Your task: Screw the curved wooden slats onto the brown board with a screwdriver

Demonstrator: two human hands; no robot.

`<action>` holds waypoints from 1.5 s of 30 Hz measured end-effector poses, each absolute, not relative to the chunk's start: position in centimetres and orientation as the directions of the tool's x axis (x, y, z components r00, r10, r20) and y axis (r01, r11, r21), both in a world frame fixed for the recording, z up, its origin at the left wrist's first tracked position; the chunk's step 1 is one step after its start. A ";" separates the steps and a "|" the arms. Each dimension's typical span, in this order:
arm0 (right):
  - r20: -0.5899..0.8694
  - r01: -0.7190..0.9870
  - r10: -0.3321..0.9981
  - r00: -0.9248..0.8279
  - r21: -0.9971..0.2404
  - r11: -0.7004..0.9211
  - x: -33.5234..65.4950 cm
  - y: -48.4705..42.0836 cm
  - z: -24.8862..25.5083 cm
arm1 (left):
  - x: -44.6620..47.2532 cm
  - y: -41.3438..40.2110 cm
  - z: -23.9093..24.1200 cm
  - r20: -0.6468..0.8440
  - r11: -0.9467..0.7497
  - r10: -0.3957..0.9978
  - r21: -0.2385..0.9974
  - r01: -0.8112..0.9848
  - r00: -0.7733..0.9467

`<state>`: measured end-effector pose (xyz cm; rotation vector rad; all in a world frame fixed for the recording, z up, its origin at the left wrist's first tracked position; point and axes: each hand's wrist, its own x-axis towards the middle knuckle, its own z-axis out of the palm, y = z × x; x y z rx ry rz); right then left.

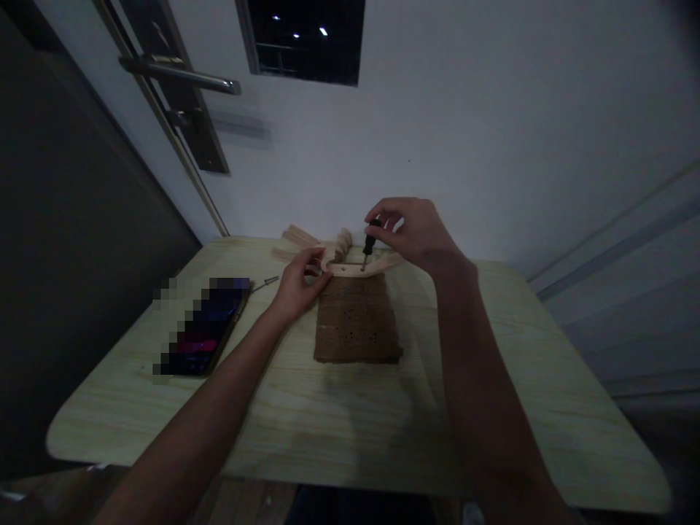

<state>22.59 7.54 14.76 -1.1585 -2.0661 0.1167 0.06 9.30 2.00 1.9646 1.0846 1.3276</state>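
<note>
A pale wooden piece (353,270) with a curved end and small holes or screws along it lies at the far edge of a brown cardboard sheet (358,321). My left hand (300,281) pinches its curved left end. My right hand (407,226) has its fingers closed round the black handle of a screwdriver (370,239). The screwdriver stands nearly upright, slightly tilted, its tip at the right-hand hole or screw of the wooden piece. Behind the left hand are more pale wooden strips (300,235) and rounded wooden pieces (344,239).
A phone (205,328) with a lit screen lies on the left of the light wood-grain table (519,408). A thin metal screw-like object (266,284) rests between phone and left hand. Behind the table stands a white door (464,131) with a metal handle (180,75).
</note>
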 end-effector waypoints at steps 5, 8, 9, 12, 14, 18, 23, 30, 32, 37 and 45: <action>0.558 0.682 0.780 -0.283 -0.454 0.573 22.8 7.9 14.4 | 0.0 9.3 2.0 0.498 -0.534 0.845 0.778 0.332 0.193; 0.575 0.660 0.764 -0.294 -0.456 0.597 23.0 7.8 14.2 | 0.0 9.4 1.9 0.495 -0.531 0.847 0.786 0.317 0.194; 0.573 0.658 0.763 -0.299 -0.455 0.600 23.0 7.7 14.2 | 0.0 9.4 1.8 0.493 -0.531 0.848 0.787 0.315 0.196; 0.561 0.676 0.773 -0.295 -0.449 0.584 22.8 7.5 14.4 | 0.0 9.5 1.7 0.492 -0.530 0.848 0.787 0.315 0.196; 0.554 0.694 0.776 -0.301 -0.431 0.577 22.6 7.4 14.6 | 0.0 9.5 1.7 0.499 -0.534 0.846 0.787 0.310 0.191; 0.560 0.690 0.758 -0.335 -0.402 0.602 22.5 7.6 14.7 | 0.0 9.5 1.8 0.505 -0.543 0.840 0.780 0.312 0.199; 0.597 0.645 0.726 -0.342 -0.413 0.643 22.8 7.8 14.1 | 0.0 9.4 1.9 0.511 -0.549 0.835 0.772 0.320 0.203; 0.563 0.652 0.748 -0.351 -0.426 0.627 22.9 7.6 14.3 | 0.0 9.2 2.1 0.500 -0.541 0.841 0.773 0.331 0.207; 0.564 0.655 0.747 -0.351 -0.422 0.627 22.8 7.5 14.4 | 0.0 9.2 2.1 0.503 -0.544 0.839 0.770 0.334 0.207; 0.566 0.651 0.751 -0.339 -0.435 0.622 22.7 7.5 14.5 | 0.0 9.2 2.0 0.518 -0.559 0.829 0.762 0.326 0.212; 0.576 0.687 0.730 -0.366 -0.362 0.630 22.5 7.8 14.4 | 0.0 9.5 1.7 0.524 -0.560 0.828 0.755 0.341 0.199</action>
